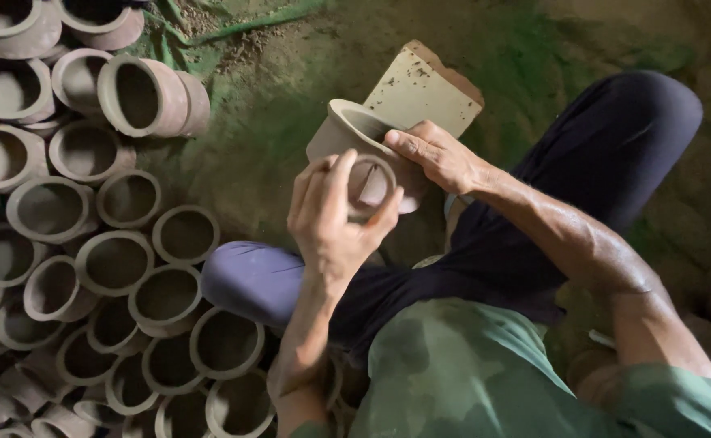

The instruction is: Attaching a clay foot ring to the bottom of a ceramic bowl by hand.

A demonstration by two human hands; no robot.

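We hold a grey clay pot (355,150) on its side above our lap. Our right hand (436,154) wraps its wall at 3 o'clock; our left hand (331,215) curls closed over the rim at 6. It looks unfired, so probably light but fragile, best gripped by the thick wall. Stacked pots (112,259) crowd 9 o'clock, a slab (420,89) lies at 12; bare floor (250,162) between.

We see grey-brown clay pots (116,261) — the held pot (355,138) pale grey too — a cream slab (420,89) speckled dark, the floor (282,105) streaked green, trousers (607,154) near-black, shirt (469,373) mottled green.
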